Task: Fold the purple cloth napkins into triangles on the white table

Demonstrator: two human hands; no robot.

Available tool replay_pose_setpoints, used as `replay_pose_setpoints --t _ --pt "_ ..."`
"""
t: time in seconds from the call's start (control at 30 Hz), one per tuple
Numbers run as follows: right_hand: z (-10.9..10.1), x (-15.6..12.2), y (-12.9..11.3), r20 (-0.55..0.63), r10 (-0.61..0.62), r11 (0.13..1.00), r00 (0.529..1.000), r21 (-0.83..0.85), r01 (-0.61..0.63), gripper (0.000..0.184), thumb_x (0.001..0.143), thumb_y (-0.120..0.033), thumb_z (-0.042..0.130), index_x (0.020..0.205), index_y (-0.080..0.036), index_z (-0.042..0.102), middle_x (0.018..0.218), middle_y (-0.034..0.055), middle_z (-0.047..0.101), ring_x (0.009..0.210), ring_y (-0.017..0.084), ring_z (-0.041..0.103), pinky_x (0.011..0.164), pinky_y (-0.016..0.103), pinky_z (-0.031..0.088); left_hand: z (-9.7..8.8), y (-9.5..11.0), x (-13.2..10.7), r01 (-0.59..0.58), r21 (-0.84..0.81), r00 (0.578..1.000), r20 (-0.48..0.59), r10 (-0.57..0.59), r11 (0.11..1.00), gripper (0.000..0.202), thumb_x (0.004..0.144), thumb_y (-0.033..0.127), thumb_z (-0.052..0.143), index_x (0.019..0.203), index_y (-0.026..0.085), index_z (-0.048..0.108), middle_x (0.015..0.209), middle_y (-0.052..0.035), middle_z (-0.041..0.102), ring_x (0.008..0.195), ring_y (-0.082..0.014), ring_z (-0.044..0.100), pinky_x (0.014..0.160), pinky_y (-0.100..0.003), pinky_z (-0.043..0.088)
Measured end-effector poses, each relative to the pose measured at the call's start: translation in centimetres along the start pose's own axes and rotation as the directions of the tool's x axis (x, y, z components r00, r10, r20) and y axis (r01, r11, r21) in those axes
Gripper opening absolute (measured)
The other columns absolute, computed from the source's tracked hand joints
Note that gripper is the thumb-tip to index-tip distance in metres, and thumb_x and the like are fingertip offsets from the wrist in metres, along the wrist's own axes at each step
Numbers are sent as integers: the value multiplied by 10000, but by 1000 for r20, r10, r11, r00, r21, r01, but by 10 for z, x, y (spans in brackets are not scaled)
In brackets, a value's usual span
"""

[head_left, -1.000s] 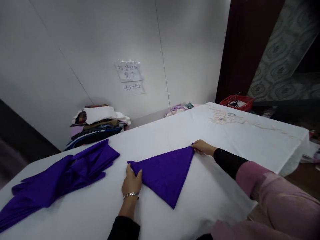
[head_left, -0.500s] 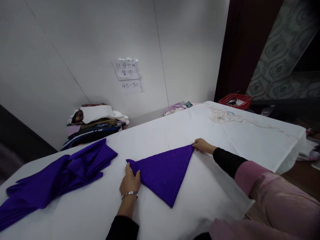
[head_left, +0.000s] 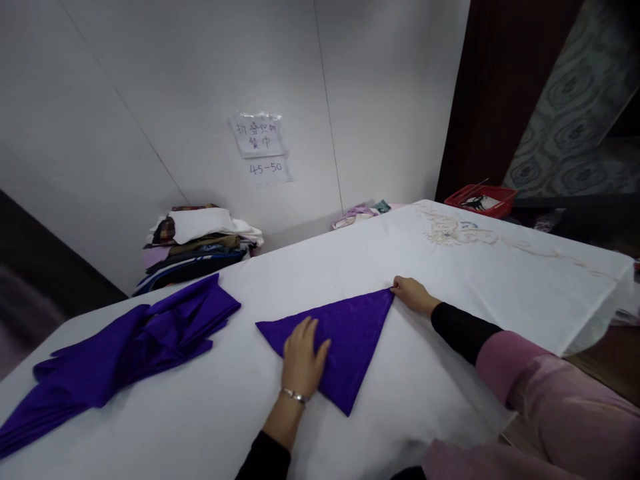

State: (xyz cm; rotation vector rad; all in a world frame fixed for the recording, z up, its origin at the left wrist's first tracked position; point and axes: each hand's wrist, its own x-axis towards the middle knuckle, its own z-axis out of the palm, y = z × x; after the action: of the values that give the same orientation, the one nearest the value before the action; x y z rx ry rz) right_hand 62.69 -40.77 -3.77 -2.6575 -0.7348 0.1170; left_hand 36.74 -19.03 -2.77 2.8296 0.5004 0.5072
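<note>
A purple cloth napkin (head_left: 350,340) lies flat on the white tablecloth (head_left: 200,413), folded into a triangle with one point toward me. My left hand (head_left: 303,357), with a silver bracelet at the wrist, rests palm down on the napkin's left half, its fingers stretched out. At the far right corner, my right hand (head_left: 413,293) pinches the napkin between thumb and fingers. More purple cloths (head_left: 130,347) lie loosely heaped to the left of my left hand.
A tall stack of folded clothes (head_left: 200,243) stands beyond the table's back edge, against the wall. Handwritten paper signs (head_left: 263,147) hang above. Beyond the embroidered far end of the tablecloth is a red basket (head_left: 503,207) with dark scissors-like handles inside.
My left hand has let go of the napkin's left corner and slid right onto its surface. My right hand keeps its pinch on the right corner. The view has shifted slightly.
</note>
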Motion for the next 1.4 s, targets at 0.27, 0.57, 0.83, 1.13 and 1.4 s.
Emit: replay_pose_setpoints --t 0.27,0.57,0.83,1.13,1.4 --pt "0 1 2 -45 -64 998 997 -8 64 151 875 -274 464 868 -191 590 801 41 641 720 156 552 599 237 309 18 65 -29 -192 -102 922 322 215 976 594 810 457 511 1336 208 393 1448 -79 323 1336 -270 245 1090 -509 177" --pt "-1 5 3 -51 -64 998 997 -20 63 128 856 -263 488 836 -196 596 765 36 634 700 155 548 583 237 307 16 66 -30 -143 -43 914 377 149 989 527 838 316 440 1348 192 390 1436 -69 346 1334 -261 256 1086 -499 206" --pt "4 5 5 -96 -99 993 990 -76 92 172 856 -240 474 930 -173 613 859 85 650 784 199 576 660 272 384 19 66 -30 -263 -72 879 394 269 962 546 853 306 426 1384 237 318 1458 -44 307 1343 -255 231 1091 -529 169" --pt "15 -44 -42 -109 -528 846 842 25 533 453 902 -351 425 1317 -170 443 1375 134 421 1301 265 302 1054 454 236 24 61 -32 -283 -78 881 372 292 956 502 880 416 398 1357 261 370 1468 -52 284 1353 -269 198 1085 -547 143" --pt "34 -89 -70 188 -688 726 701 206 656 706 884 -576 355 1432 -154 216 1483 148 165 1366 251 107 1092 456 112 30 58 -33 -305 -62 889 340 307 950 478 883 420 398 1339 280 383 1457 -42 312 1351 -245 205 1089 -529 154"
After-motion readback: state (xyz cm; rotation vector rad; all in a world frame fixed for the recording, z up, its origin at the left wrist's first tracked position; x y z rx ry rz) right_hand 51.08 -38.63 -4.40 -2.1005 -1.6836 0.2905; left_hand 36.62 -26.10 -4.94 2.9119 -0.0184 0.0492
